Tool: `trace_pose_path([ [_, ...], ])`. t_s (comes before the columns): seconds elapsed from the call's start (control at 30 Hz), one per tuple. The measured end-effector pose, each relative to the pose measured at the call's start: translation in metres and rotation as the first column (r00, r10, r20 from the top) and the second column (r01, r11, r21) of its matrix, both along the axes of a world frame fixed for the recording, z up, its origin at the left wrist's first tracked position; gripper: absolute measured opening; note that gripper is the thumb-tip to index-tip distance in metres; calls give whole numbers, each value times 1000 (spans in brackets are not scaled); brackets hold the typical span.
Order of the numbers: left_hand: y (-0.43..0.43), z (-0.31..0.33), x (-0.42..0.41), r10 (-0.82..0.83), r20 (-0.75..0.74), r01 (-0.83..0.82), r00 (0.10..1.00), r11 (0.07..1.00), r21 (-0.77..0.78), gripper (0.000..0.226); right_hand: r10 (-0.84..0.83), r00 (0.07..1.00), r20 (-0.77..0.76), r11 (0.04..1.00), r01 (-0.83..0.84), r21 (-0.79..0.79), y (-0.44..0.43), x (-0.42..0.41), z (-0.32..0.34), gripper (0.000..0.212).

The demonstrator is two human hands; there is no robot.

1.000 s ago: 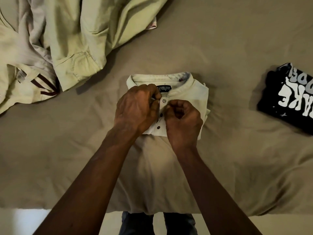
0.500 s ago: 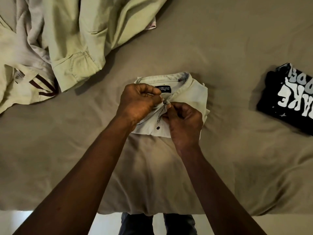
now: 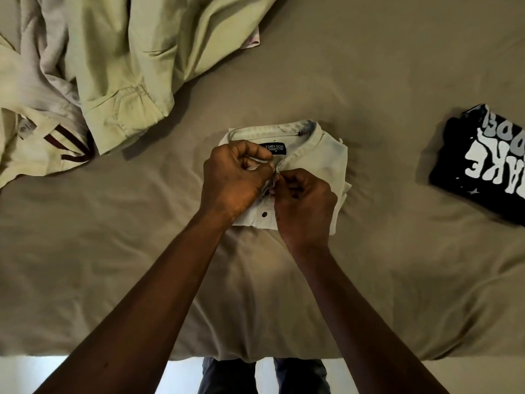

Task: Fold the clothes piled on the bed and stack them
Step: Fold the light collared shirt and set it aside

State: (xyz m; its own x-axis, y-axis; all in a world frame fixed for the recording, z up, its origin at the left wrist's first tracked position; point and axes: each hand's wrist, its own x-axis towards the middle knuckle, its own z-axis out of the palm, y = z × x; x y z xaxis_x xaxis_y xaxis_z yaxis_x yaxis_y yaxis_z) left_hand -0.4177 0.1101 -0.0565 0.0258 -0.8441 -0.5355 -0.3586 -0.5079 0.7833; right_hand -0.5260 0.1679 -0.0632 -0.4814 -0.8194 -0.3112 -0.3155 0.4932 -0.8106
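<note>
A folded white shirt (image 3: 321, 157) with a band collar and a dark neck label lies in the middle of the bed (image 3: 369, 81). My left hand (image 3: 231, 180) pinches the left side of its button placket just below the collar. My right hand (image 3: 305, 206) pinches the other side of the placket, fingertips meeting the left hand's at a button. One dark button shows below the hands. A folded black T-shirt (image 3: 483, 163) with white lettering sits at the right edge. Unfolded pale clothes (image 3: 119, 58) are heaped at the top left.
A cream garment with maroon stripes (image 3: 42, 149) lies at the far left, under the heap. The bed's near edge (image 3: 397, 356) runs across the bottom, with my legs and a pale floor below it.
Both hands have stayed at the shirt's placket. The left placket edge has been lifted and pulled toward the right hand, and the fingertips have closed together at the upper button.
</note>
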Motion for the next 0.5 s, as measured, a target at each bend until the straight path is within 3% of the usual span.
trace_pose_path([
  [0.2, 2, -1, 0, -115, 94, 127, 989, 983, -132, 21, 152, 960, -236, 986, -164, -31, 0, -2, -9, 17],
  [0.37, -3, -2, -2, -150, 128, 167, 980, 977, -134, 17, 182, 935, -304, 980, -197, -21, -1, -2, -12, 11],
  [0.43, -5, -1, -1, -183, 127, 198, 975, 973, -120, 15, 164, 951, -263, 985, -174, -13, -2, -1, -9, 11],
  [0.5, -10, 1, 2, -234, 89, 242, 968, 965, -99, 13, 96, 989, -114, 995, -96, 7, -2, -3, -6, 12],
])
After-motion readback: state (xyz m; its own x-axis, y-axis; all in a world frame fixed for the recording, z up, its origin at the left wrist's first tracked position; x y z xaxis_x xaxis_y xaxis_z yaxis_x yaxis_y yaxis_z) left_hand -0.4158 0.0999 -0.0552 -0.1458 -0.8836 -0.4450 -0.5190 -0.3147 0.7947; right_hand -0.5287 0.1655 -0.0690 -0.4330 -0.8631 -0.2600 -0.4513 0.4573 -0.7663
